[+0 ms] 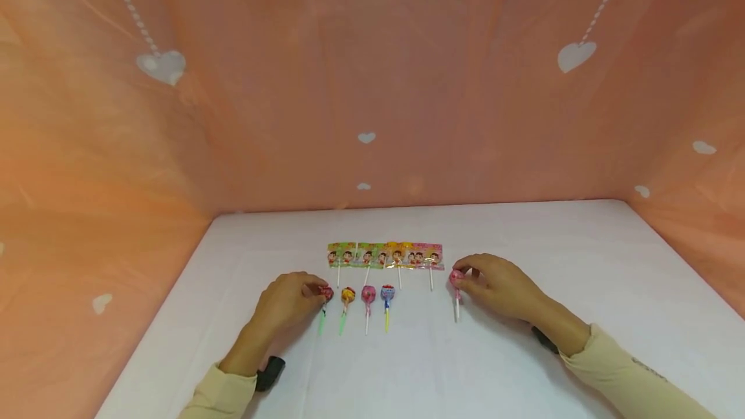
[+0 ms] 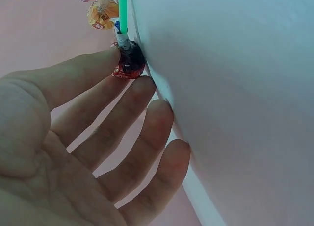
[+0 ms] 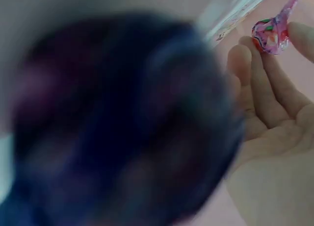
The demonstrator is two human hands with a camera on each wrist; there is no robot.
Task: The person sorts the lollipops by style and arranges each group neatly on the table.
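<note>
My left hand pinches the head of a dark red lollipop between thumb and forefinger. In the left wrist view that lollipop shows a green stick, and the other fingers spread against the white surface. To its right lie a yellow lollipop, a pink lollipop and a blue lollipop with a yellow stick. Farther right, my right hand holds another pink lollipop by its head, white stick toward me. The right wrist view shows this lollipop at the fingertips.
Behind the row lie flat-wrapped lollipops in green packets, an orange packet and a pink packet. They rest on a white table enclosed by orange cloth. A blurred dark round shape blocks much of the right wrist view.
</note>
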